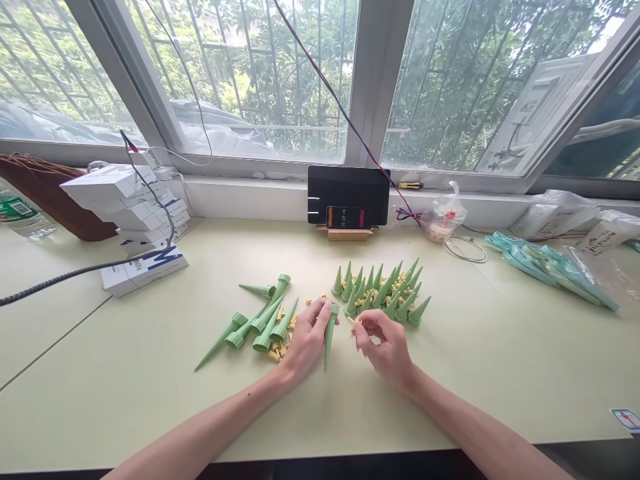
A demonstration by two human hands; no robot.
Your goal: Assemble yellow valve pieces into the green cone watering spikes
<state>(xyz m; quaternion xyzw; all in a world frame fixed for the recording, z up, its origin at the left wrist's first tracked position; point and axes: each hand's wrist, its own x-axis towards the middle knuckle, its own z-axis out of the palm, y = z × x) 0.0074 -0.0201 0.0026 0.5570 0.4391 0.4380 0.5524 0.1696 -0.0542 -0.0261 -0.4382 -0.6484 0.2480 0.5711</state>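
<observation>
My left hand (pixel 311 335) is closed on a green cone (pixel 329 340), whose pointed tip hangs downward and whose ribbed cap is at the top. Just to the right, the fingertips of my right hand (pixel 383 341) pinch a small yellow piece (pixel 354 322). Several loose green cones (pixel 267 313) lie in a pile left of my left hand, with small yellow pieces (pixel 277 351) among and under them. Beyond my right hand, many green cones (pixel 390 290) stand upright in close rows, points up, with yellow pieces between them.
A phone (pixel 349 217) leans on a black screen (pixel 320 183) by the window. White boxes (pixel 145 272) are stacked at the left, crossed by a dark cable (pixel 75 271). Teal flat items (pixel 547 267) and plastic bags (pixel 555 212) lie at the right. The table's front edge (pixel 350 460) is near my forearms.
</observation>
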